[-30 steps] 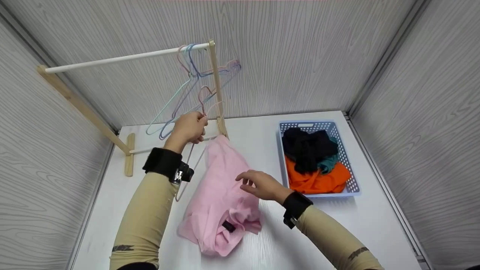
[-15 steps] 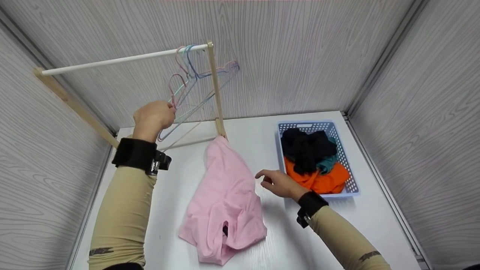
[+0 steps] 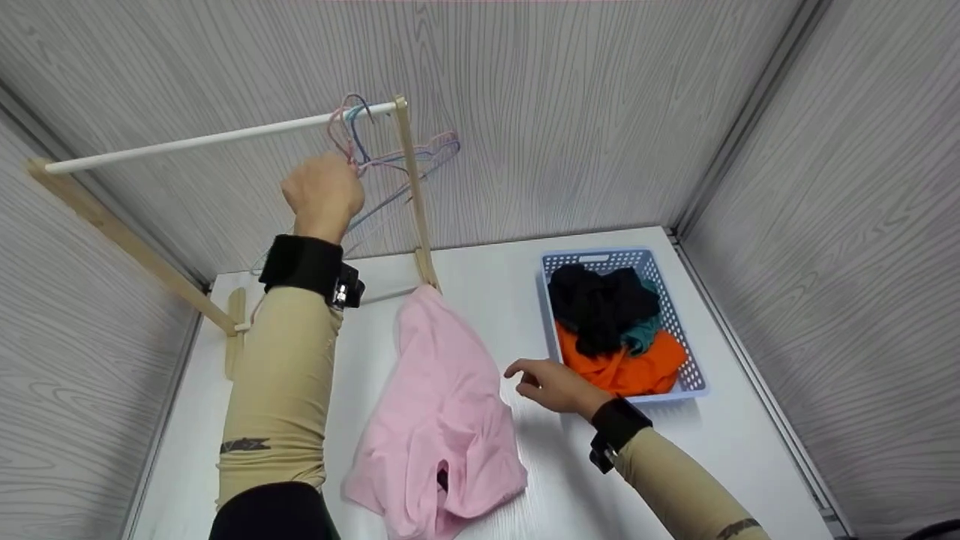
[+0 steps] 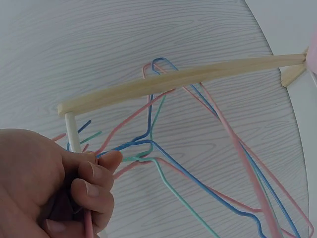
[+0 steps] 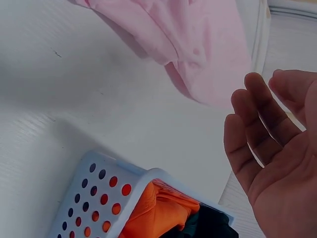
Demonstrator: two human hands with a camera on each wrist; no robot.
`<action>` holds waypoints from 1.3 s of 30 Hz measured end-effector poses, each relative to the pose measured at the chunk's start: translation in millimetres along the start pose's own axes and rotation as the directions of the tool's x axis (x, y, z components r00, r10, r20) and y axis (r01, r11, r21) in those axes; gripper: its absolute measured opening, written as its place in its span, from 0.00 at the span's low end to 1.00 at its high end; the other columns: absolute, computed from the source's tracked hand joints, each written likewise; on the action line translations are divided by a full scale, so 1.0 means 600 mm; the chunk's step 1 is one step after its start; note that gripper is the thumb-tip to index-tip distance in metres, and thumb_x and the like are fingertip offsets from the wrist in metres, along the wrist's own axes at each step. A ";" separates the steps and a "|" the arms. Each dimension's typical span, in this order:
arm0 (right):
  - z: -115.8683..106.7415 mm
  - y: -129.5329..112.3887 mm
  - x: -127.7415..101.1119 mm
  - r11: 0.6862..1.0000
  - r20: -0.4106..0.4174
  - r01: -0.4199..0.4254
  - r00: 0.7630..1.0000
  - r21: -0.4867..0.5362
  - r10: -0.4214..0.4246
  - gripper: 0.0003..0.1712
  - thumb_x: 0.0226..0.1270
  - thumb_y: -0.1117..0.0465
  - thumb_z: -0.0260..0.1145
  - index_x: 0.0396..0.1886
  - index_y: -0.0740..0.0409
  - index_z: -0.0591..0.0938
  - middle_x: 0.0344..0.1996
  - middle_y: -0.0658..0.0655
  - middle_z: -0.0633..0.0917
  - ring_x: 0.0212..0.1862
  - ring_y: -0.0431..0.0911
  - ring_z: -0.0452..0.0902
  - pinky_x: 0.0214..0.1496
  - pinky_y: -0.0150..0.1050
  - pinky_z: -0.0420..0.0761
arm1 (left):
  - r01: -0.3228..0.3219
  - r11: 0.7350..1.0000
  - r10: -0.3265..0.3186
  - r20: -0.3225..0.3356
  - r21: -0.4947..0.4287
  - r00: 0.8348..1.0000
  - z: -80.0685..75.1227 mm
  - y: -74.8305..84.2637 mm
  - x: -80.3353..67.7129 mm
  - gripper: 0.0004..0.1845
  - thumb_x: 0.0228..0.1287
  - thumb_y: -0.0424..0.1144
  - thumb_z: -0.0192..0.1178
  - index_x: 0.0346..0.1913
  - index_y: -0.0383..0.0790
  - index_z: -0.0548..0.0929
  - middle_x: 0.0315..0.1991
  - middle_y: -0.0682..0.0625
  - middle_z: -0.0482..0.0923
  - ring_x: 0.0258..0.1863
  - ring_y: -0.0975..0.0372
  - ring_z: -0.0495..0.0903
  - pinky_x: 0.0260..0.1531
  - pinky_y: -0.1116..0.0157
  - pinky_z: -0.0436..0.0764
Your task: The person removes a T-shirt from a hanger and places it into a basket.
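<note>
Up at the white rail (image 3: 225, 138), my left hand (image 3: 324, 191) grips a pink wire hanger (image 4: 88, 225), its fingers curled round the wire. Blue, teal and pink hangers hang close beside that hand; the blue hanger (image 4: 188, 188) crosses in front of the wooden post (image 4: 133, 91) in the left wrist view. A pink garment (image 3: 442, 397) lies spread on the table, with a small dark patch showing in its opening. To its right my right hand (image 3: 551, 386) hovers with loosely bent fingers and holds nothing.
A blue perforated basket (image 3: 547, 300) stands at the right, holding black (image 3: 600, 300), teal (image 3: 641, 335) and orange clothes (image 3: 630, 367). The rack's left wooden leg (image 3: 135, 247) slants down to the table. Grey wood-grain panels enclose the back and sides.
My left hand first swung left with the pink hanger, then rose to the rail. The right hand drew away to the right from the pink garment, whose near end now lies flatter.
</note>
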State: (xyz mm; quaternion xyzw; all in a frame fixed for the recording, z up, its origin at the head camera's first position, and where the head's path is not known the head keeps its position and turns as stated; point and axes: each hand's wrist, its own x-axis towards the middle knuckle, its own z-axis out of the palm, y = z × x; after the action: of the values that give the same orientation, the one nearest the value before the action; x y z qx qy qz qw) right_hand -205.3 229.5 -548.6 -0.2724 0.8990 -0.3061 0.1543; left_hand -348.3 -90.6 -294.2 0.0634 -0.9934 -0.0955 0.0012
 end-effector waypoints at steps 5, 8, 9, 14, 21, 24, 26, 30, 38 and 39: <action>0.011 0.004 -0.006 1.000 0.017 -0.015 1.000 0.016 0.015 0.13 0.71 0.63 0.58 0.52 0.55 0.81 0.30 0.52 0.84 0.29 0.38 0.71 0.36 0.33 0.76 | 0.021 0.998 -0.017 -0.087 0.052 0.996 0.006 -0.003 0.018 0.15 0.73 0.40 0.46 0.39 0.38 0.83 0.27 0.50 0.71 0.25 0.59 0.70 0.16 0.64 0.64; 0.016 0.006 -0.009 0.999 0.028 -0.040 0.999 0.024 0.039 0.13 0.71 0.63 0.58 0.51 0.54 0.81 0.31 0.52 0.84 0.30 0.39 0.72 0.36 0.33 0.76 | 0.038 0.998 -0.031 -0.151 0.042 0.988 0.012 -0.007 0.026 0.18 0.74 0.43 0.46 0.38 0.36 0.84 0.26 0.49 0.73 0.26 0.57 0.73 0.17 0.63 0.63; 0.018 0.006 -0.010 0.998 0.033 -0.048 0.998 0.026 0.047 0.12 0.71 0.63 0.58 0.51 0.53 0.81 0.31 0.51 0.84 0.30 0.39 0.72 0.36 0.33 0.76 | 0.044 0.998 -0.038 -0.164 0.034 0.986 0.013 -0.009 0.029 0.20 0.75 0.45 0.46 0.39 0.36 0.84 0.27 0.49 0.74 0.27 0.57 0.74 0.18 0.63 0.62; 0.027 0.009 -0.013 0.996 0.054 -0.080 0.995 0.031 0.078 0.12 0.70 0.63 0.58 0.50 0.52 0.82 0.31 0.52 0.84 0.29 0.39 0.72 0.35 0.33 0.76 | 0.047 0.999 -0.043 -0.200 0.015 0.979 0.022 -0.008 0.039 0.24 0.76 0.49 0.45 0.43 0.35 0.86 0.31 0.46 0.80 0.31 0.54 0.79 0.19 0.62 0.62; 0.041 0.002 -0.005 0.998 0.064 -0.048 0.997 0.030 0.046 0.12 0.70 0.64 0.59 0.49 0.56 0.82 0.28 0.52 0.83 0.27 0.37 0.71 0.34 0.32 0.75 | 0.000 0.999 0.007 -0.136 0.047 0.991 0.054 0.001 0.055 0.18 0.75 0.41 0.47 0.45 0.31 0.84 0.41 0.38 0.85 0.39 0.47 0.84 0.27 0.54 0.79; 0.045 -0.001 -0.001 0.999 0.066 -0.027 0.997 0.017 0.026 0.12 0.69 0.64 0.59 0.50 0.58 0.82 0.28 0.53 0.84 0.27 0.38 0.72 0.35 0.33 0.76 | -0.038 0.999 0.042 -0.155 0.029 0.987 0.067 -0.002 0.056 0.21 0.75 0.45 0.49 0.48 0.29 0.83 0.45 0.33 0.84 0.43 0.42 0.84 0.38 0.48 0.82; 0.046 -0.001 0.001 1.000 0.058 -0.017 0.998 0.003 0.017 0.13 0.69 0.65 0.59 0.51 0.59 0.81 0.31 0.55 0.84 0.30 0.41 0.75 0.37 0.35 0.78 | -0.064 0.998 0.067 -0.169 0.028 0.983 0.067 -0.002 0.053 0.20 0.75 0.43 0.49 0.45 0.28 0.83 0.43 0.33 0.84 0.42 0.42 0.84 0.38 0.47 0.82; 0.051 -0.004 0.009 0.999 0.003 -0.007 1.000 -0.052 0.008 0.15 0.67 0.66 0.61 0.53 0.60 0.79 0.40 0.61 0.84 0.37 0.49 0.80 0.44 0.42 0.81 | -0.117 0.993 0.118 -0.177 0.012 0.977 0.053 0.003 0.044 0.19 0.74 0.40 0.47 0.38 0.29 0.83 0.38 0.35 0.84 0.38 0.44 0.84 0.35 0.48 0.82; 0.123 -0.059 0.053 0.981 -0.001 -0.082 0.997 -0.174 0.083 0.35 0.61 0.50 0.69 0.68 0.44 0.70 0.67 0.61 0.68 0.61 0.57 0.72 0.54 0.57 0.78 | -0.216 0.974 0.219 0.033 -0.065 0.975 0.056 -0.028 -0.027 0.20 0.74 0.43 0.44 0.43 0.33 0.84 0.43 0.36 0.84 0.42 0.45 0.83 0.42 0.48 0.81; 0.138 -0.064 0.055 0.976 0.031 -0.082 0.995 -0.200 0.090 0.39 0.59 0.47 0.70 0.70 0.41 0.68 0.70 0.61 0.65 0.65 0.59 0.68 0.55 0.61 0.76 | -0.228 0.971 0.233 0.066 -0.068 0.970 0.062 -0.033 -0.037 0.21 0.74 0.43 0.44 0.45 0.34 0.85 0.44 0.37 0.84 0.41 0.46 0.84 0.43 0.49 0.81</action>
State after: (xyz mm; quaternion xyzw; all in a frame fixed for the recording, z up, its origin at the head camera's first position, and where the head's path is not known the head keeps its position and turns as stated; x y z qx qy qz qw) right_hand -180.0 146.0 -590.9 -0.2534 0.9328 -0.2022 0.1575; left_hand -324.4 -99.9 -334.1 -0.0560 -0.9901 -0.1267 -0.0223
